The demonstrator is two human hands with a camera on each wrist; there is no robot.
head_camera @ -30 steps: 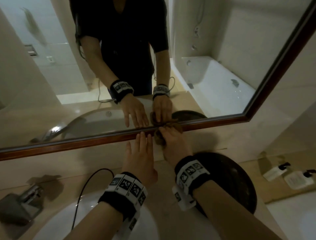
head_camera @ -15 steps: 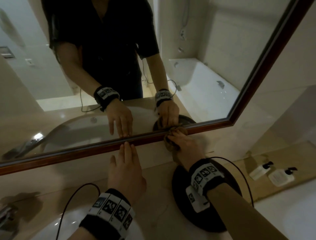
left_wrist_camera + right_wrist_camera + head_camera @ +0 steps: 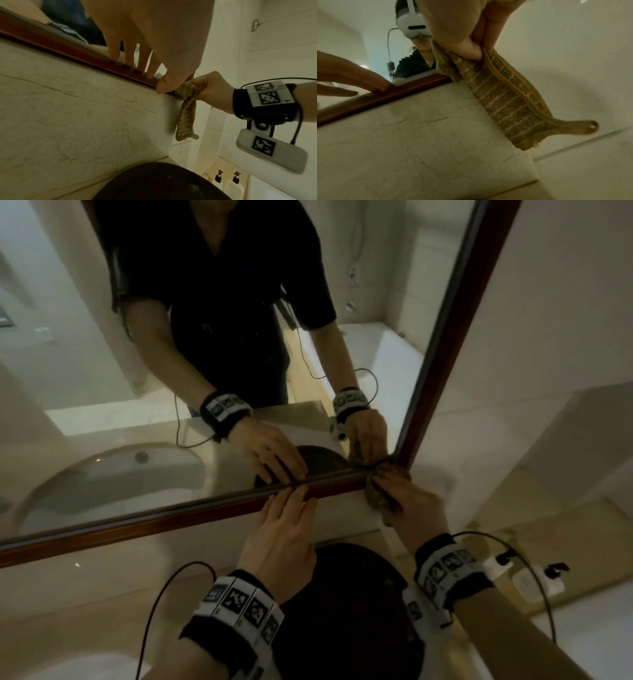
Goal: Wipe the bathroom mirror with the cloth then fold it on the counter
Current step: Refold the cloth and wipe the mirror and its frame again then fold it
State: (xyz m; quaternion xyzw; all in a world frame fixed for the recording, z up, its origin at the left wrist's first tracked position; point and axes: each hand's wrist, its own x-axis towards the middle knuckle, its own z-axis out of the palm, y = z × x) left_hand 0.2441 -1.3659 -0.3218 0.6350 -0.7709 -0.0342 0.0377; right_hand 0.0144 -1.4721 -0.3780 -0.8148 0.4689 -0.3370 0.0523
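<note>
A large mirror (image 3: 102,371) in a dark red-brown wooden frame (image 3: 171,518) hangs above the counter. My right hand (image 3: 407,501) grips a bunched brown striped cloth (image 3: 380,491) and presses it against the frame's lower right corner. In the left wrist view the cloth (image 3: 186,111) hangs down from that hand (image 3: 212,90). The right wrist view shows the cloth (image 3: 505,102) pinched between thumb and fingers. My left hand (image 3: 284,529) lies flat with straight fingertips (image 3: 130,63) resting on the bottom frame, just left of the cloth.
A round dark basin (image 3: 342,611) sits on the beige counter (image 3: 85,604) under my wrists. A white sink (image 3: 61,672) lies at lower left. Two pump bottles (image 3: 228,185) stand at the right on the counter. Marble wall (image 3: 419,135) runs below the mirror.
Both hands have slid to the right along the bottom frame; the cloth has reached the mirror's lower right corner. The view has swung right with them.
</note>
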